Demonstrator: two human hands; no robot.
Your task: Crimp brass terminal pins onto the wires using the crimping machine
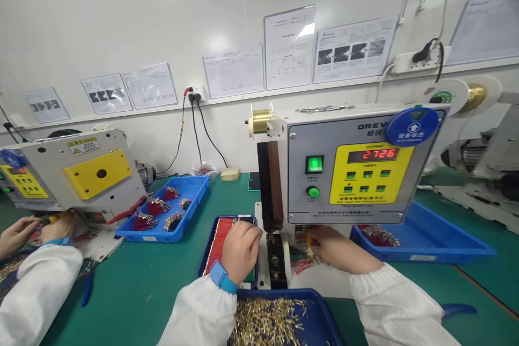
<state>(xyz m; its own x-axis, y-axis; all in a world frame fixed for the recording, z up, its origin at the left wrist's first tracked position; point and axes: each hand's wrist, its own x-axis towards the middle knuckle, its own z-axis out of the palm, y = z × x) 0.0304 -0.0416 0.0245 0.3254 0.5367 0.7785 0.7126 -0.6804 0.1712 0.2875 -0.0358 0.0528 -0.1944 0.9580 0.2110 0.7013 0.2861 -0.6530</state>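
My left hand (242, 248), with a blue wrist strap, is curled above a small blue tray (201, 266) lined with red strips; what its fingers hold is hidden. Under the front panel of the grey and white machine (310, 143), my right hand (330, 246) has its fingers closed near the crimping area, beside some red wires (302, 266). The fingertips are partly hidden there. In front of the machine, a dark blue tray (324, 316) holds many loose gold metal terminals (270, 321). The machine's red display reads 2726.
At the left, another person's hands (59, 228) work at a second machine (97, 173). Blue bins (188, 221) (454, 246) with bundled red wires stand between the machines and at the right. Blue-handled tools (87, 287) (458, 310) lie on the green table (133, 303).
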